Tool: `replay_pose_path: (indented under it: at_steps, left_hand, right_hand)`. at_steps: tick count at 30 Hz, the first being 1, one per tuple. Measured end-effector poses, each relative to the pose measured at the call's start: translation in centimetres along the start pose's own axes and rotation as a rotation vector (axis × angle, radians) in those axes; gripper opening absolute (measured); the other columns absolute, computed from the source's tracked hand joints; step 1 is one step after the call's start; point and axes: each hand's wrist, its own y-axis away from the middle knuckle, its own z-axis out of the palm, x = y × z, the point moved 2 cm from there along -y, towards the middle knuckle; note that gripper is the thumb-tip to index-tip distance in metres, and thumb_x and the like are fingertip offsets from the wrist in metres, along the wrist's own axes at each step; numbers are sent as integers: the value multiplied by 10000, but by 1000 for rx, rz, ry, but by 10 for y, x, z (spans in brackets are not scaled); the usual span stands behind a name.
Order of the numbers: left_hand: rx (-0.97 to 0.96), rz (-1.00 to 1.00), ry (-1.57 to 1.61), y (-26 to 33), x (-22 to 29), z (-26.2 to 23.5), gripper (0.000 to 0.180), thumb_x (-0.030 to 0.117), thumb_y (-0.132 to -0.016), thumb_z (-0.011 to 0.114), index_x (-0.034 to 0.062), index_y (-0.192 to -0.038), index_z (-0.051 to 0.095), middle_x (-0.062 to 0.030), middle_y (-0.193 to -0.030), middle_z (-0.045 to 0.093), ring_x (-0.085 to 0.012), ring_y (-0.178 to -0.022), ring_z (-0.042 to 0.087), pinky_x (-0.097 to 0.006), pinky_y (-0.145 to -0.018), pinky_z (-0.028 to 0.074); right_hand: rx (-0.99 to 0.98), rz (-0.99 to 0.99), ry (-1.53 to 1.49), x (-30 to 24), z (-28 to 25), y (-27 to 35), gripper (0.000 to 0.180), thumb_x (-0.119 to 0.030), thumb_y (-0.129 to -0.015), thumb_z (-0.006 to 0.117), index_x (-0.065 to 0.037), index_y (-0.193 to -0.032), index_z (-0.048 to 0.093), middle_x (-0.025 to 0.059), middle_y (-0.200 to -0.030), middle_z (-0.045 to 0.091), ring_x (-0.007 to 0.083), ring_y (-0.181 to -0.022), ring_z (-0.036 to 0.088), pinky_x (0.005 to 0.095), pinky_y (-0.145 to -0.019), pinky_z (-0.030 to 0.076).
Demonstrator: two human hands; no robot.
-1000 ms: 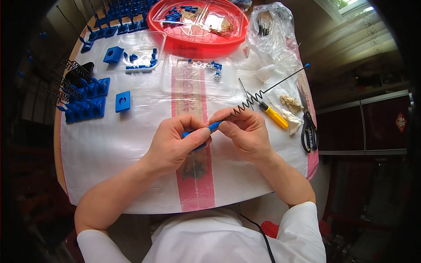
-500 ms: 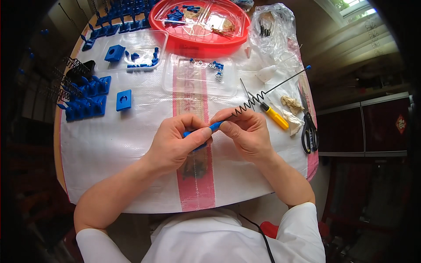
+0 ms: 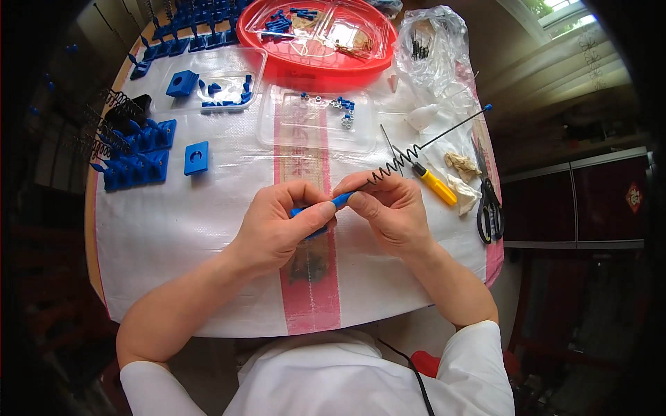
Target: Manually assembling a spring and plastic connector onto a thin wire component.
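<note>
Over the middle of the table, my left hand point(image 3: 277, 225) is closed around a blue plastic base point(image 3: 316, 234), which its fingers mostly hide. My right hand point(image 3: 390, 213) pinches the narrow blue stem point(image 3: 342, 200) that joins this base, close to my left thumb. From between my right fingers a black coil spring point(image 3: 390, 166) runs up and to the right, passing into a thin straight rod with a small blue tip point(image 3: 488, 107). Where the spring meets the stem is covered by my fingers. Beyond the right hand lies a yellow-handled screwdriver point(image 3: 438, 187), under the spring's line.
Black-handled scissors point(image 3: 490, 211) lie at the right edge beside crumpled tissue point(image 3: 463, 165). See-through trays point(image 3: 267, 132) hold small blue parts and nuts. A red tray point(image 3: 243, 41) stands at the back. Left are blue bases with springs point(image 3: 135, 170) and a loose blue square point(image 3: 196, 158).
</note>
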Motion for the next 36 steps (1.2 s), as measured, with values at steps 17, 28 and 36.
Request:
replay_pose_path:
  at_steps: [17,28,36]
  left_hand:
    - [-16,16,17,-1,-1,0,180,152,-929,661,-16,-988,638,-37,-876,646,-67,-799,578,-224,-720,479]
    - [1,10,-13,0,1,0,171,147,-928,657,-15,-982,642,-36,-877,650,-69,-796,581,-225,-719,483]
    - [4,19,-29,0,1,0,168,148,-926,660,-13,-973,645,-25,-858,641,-58,-774,564,-213,-691,467]
  right_hand:
    - [-4,11,-12,0,0,0,168,31,-898,649,25,-1066,658,92,-1011,692,138,-954,644,296,-871,529]
    - [8,14,-5,1,1,0,168,26,-897,654,10,-1064,664,81,-1005,699,123,-936,646,282,-851,527]
    - [9,8,13,3,0,1,165,8,-893,670,3,-1058,666,70,-997,700,112,-931,644,271,-841,523]
